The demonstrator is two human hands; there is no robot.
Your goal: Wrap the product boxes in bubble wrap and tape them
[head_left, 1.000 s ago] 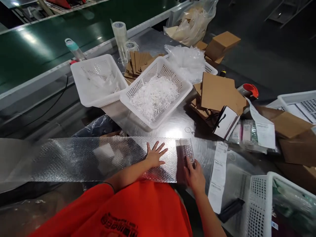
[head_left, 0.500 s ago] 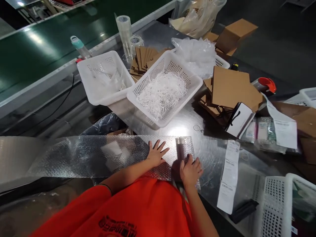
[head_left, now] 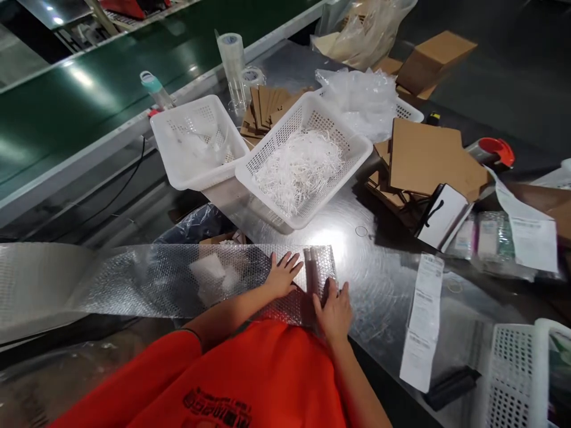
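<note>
A long strip of clear bubble wrap (head_left: 156, 279) runs across the table edge in front of me. Its right end is folded over a narrow dark object (head_left: 313, 270), whose kind I cannot make out through the plastic. My left hand (head_left: 284, 276) lies flat on the strip, fingers spread, left of that fold. At the folded end rests my right hand (head_left: 334, 312), its fingers apart and touching the wrap's right edge. Neither hand is closed around anything.
A white basket of shredded paper (head_left: 303, 166) stands beyond the wrap, beside another white basket (head_left: 200, 178). Flattened cardboard (head_left: 423, 154) lies at right. Printed labels (head_left: 422, 324) and a black object (head_left: 451, 387) lie nearer, beside a perforated basket (head_left: 511, 374).
The wrap's right end has turned leftward over the dark object, and my right hand has moved left with it. My left hand stays spread on the strip. The view has shifted slightly.
</note>
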